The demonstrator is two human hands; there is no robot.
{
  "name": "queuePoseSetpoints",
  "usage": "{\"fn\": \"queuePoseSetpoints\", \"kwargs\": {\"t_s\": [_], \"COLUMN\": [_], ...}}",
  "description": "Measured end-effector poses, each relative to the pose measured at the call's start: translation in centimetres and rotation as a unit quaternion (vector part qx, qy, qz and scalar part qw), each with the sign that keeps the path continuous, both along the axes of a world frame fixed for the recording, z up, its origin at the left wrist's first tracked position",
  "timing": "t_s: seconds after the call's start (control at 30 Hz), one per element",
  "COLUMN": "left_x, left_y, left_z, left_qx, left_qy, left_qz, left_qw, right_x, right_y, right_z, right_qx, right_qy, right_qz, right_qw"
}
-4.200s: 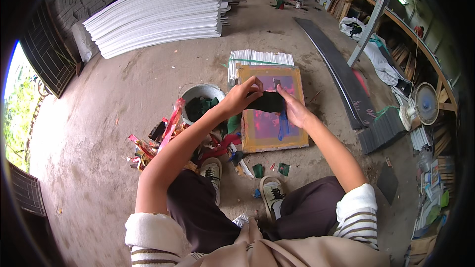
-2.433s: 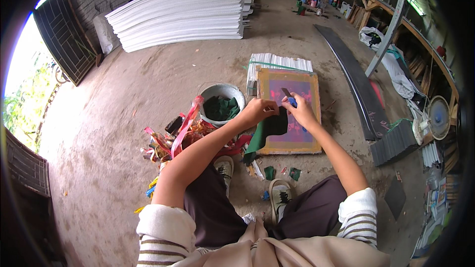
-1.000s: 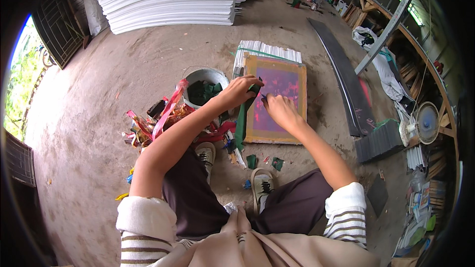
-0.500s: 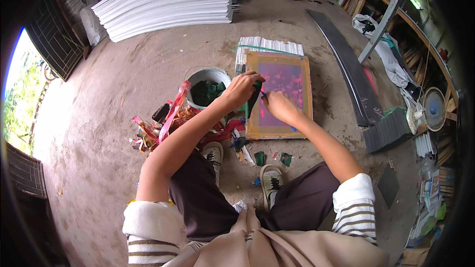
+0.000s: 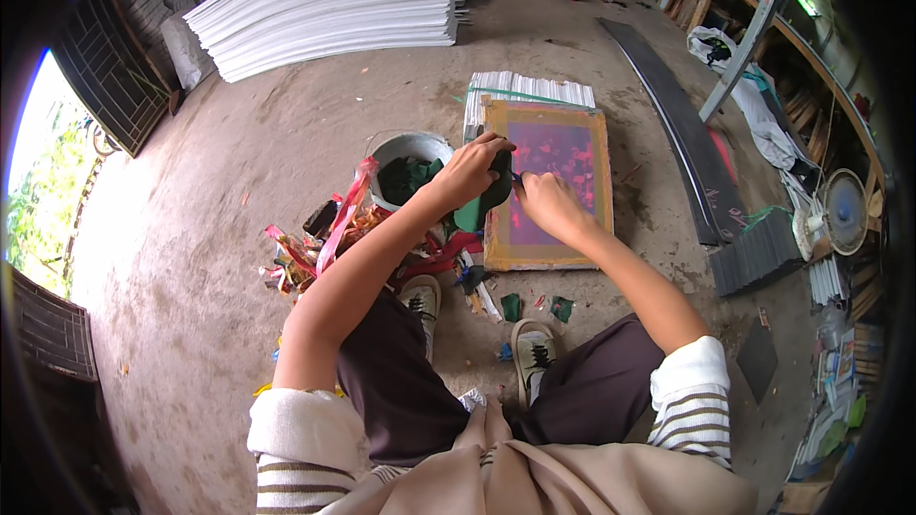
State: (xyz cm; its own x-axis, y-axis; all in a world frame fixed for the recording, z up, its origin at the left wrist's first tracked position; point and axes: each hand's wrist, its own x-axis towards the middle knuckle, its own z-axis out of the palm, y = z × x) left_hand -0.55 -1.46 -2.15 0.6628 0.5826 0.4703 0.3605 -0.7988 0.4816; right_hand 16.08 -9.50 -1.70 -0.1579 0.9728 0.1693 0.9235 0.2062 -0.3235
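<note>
My left hand (image 5: 471, 172) is closed on a piece of dark green cloth (image 5: 492, 189), which hangs from the fingers over the left edge of a framed printing screen (image 5: 546, 253). The screen has an orange-brown border and a purple middle with pink patches. Close beside it, my right hand (image 5: 551, 202) is closed around a small dark blue tool (image 5: 516, 177); its kind is mostly hidden by the fingers. The tool's tip points at the cloth. Left of my hands stands a grey bucket (image 5: 437, 146) with more dark green cloth pieces (image 5: 405, 176) inside.
Under the screen lies a bundle of white strips (image 5: 534, 88). A heap of red ribbon and scraps (image 5: 329, 243) lies left, with green scraps (image 5: 512, 306) near my shoes. A white sheet stack (image 5: 329, 10) is at the back, a long black board (image 5: 668, 124) and fan (image 5: 843, 213) at right.
The green cloth has turned and now spreads wider below my left hand. Both hands stay close together over the screen's left edge. The whole view has shifted slightly.
</note>
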Motion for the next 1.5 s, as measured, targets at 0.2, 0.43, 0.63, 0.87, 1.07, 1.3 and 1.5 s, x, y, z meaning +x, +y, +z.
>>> {"fn": "queuePoseSetpoints", "kwargs": {"t_s": [0.2, 0.43, 0.63, 0.87, 1.07, 1.3, 1.5], "left_x": [0.9, 0.6, 2.0, 2.9, 0.4, 1.0, -1.6], "left_y": [-0.9, -0.7, -1.9, -2.4, -0.1, 0.0, 2.1], "left_z": [0.5, 0.0, 0.3, 0.4, 0.2, 1.0, 3.2], "left_qx": [-0.009, -0.007, -0.017, 0.006, -0.036, -0.135, -0.169], "left_qy": [0.019, 0.02, 0.049, 0.023, 0.036, 0.008, -0.007], "left_qz": [-0.02, 0.002, -0.012, -0.064, 0.012, 0.046, 0.146], "left_qw": [1.0, 1.0, 0.999, 0.998, 0.999, 0.99, 0.975], "right_x": [0.5, -0.9, 0.1, 1.0, -0.3, 1.8, 2.0], "right_y": [0.6, 0.3, 1.1, 1.7, 0.6, 1.4, 0.7], "right_z": [-0.5, 0.1, -0.8, -1.0, -1.0, -2.6, -4.6], "right_qx": [-0.014, -0.133, -0.212, -0.254, -0.221, -0.196, -0.265], "right_qy": [-0.027, 0.029, 0.127, 0.124, 0.152, 0.111, 0.049], "right_qz": [0.003, -0.018, -0.014, -0.024, 0.002, -0.012, 0.011], "right_qw": [1.0, 0.991, 0.969, 0.959, 0.963, 0.974, 0.963]}}
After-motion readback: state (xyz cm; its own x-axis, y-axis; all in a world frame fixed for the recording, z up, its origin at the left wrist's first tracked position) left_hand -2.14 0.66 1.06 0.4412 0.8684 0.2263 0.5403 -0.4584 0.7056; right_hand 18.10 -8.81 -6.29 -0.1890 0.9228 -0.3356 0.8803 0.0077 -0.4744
